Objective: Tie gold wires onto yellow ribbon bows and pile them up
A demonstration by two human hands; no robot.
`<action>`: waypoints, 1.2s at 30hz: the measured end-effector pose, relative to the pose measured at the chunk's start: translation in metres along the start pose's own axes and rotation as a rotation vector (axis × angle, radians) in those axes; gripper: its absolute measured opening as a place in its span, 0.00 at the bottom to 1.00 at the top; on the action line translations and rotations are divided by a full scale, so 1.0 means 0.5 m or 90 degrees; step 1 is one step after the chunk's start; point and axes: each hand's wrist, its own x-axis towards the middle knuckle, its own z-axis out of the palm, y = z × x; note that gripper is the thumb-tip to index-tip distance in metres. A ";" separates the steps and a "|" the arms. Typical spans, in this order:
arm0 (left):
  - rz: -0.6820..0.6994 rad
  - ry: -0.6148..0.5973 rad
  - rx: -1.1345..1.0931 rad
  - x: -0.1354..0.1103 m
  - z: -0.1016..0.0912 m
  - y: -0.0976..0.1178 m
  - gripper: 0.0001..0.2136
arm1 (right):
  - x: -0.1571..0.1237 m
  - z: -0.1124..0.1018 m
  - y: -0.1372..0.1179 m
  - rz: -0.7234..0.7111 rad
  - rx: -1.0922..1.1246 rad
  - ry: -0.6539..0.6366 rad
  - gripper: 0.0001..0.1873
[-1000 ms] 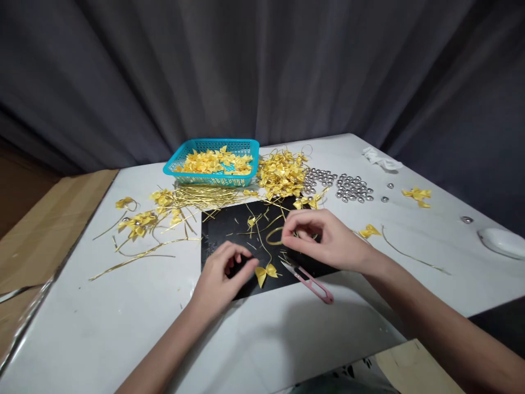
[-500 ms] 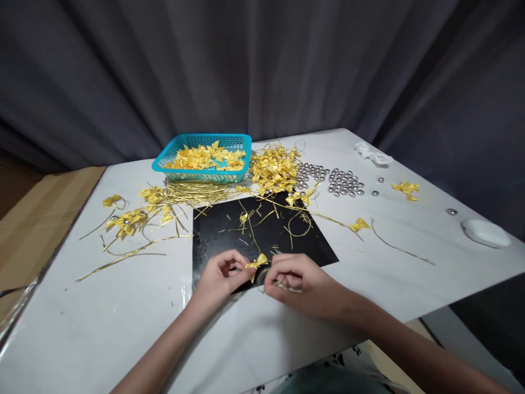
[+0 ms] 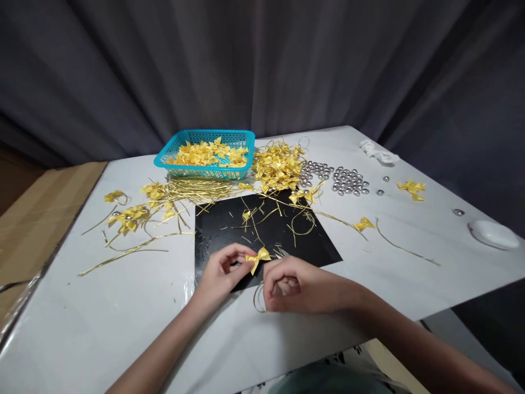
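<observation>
My left hand (image 3: 227, 269) pinches a yellow satin ribbon bow (image 3: 260, 257) between thumb and fingertips, over the near part of the black mat (image 3: 229, 235). From the bow a thin gold cord runs away across the mat. My right hand (image 3: 289, 284), just right of the bow, has its fingers curled and pressed together on a gold cord (image 3: 255, 298), which curves in a loop below the fingers. A pointed grey tip (image 3: 283, 253) shows behind the right knuckles; what it belongs to is hidden. Cord snippets lie scattered on the mat.
A blue basket (image 3: 158, 161) of yellow bows stands at the back. Gold cords (image 3: 197, 190) lie before it, a bow pile (image 3: 276, 167) and silver oval beads (image 3: 350, 181) to its right. More bows (image 3: 129, 216) sit left; a white dish-like object (image 3: 493, 234) is far right.
My right hand has shifted slightly down from the bow, and the cord loop beneath its fingers shows larger. The left hand still grips the bow. The whole view has shifted a little.
</observation>
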 end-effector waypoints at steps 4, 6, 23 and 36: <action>0.005 -0.042 0.021 -0.002 -0.001 0.004 0.06 | 0.007 0.003 0.006 -0.023 -0.053 0.131 0.03; -0.003 -0.051 0.022 -0.003 -0.001 0.005 0.06 | 0.015 0.012 0.020 -0.025 -0.076 0.262 0.05; -0.035 -0.054 -0.007 -0.005 0.002 0.003 0.10 | 0.031 0.023 0.034 0.000 -0.111 0.370 0.06; -0.017 -0.034 0.000 -0.004 0.002 -0.005 0.08 | 0.040 0.013 0.030 0.004 -0.093 0.339 0.04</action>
